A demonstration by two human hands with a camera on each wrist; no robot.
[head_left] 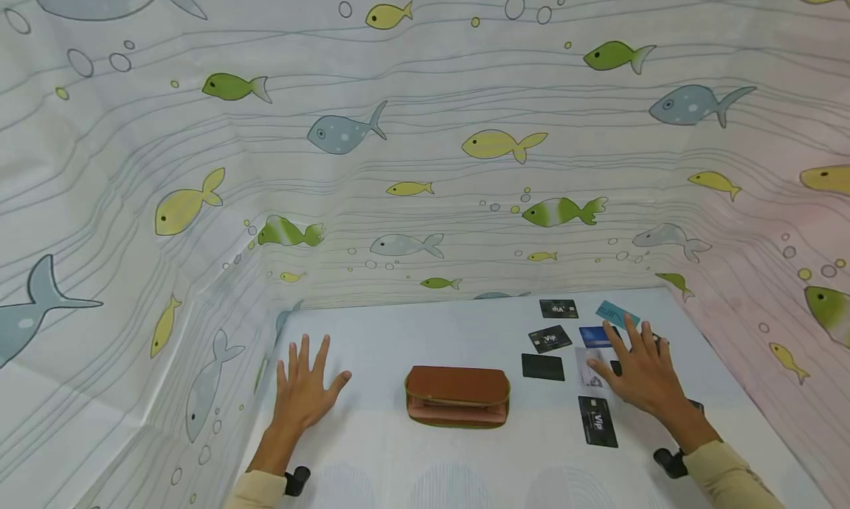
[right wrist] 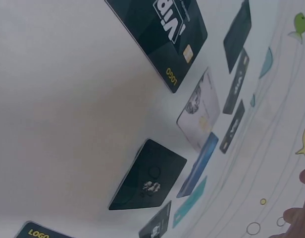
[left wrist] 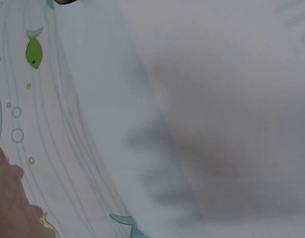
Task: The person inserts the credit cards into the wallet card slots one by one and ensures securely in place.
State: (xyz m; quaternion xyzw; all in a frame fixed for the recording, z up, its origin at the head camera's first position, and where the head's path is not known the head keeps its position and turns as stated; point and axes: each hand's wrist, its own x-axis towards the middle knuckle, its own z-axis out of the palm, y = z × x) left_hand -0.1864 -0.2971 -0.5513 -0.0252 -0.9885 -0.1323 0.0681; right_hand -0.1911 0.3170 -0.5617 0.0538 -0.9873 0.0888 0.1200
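Observation:
A brown wallet [head_left: 457, 386] with green edging lies at the middle of the white table, its front side gaping a little. My left hand [head_left: 302, 395] is spread out to the left of it, holding nothing. Over the cards on the right hovers my right hand [head_left: 642, 369], fingers spread, partly hiding several cards. Below and left of that hand lies a black Vip card [head_left: 598, 421]. A pale card [right wrist: 199, 109], a blue card [head_left: 595, 337] and a teal card [head_left: 617, 314] lie near its fingers. A black card [right wrist: 148, 178] shows in the right wrist view.
Farther left in the card group are a plain black card [head_left: 542, 366] and two black Vip cards [head_left: 550, 338]. A fish-patterned sheet [head_left: 425, 162] rises behind and on both sides of the table [head_left: 372, 324].

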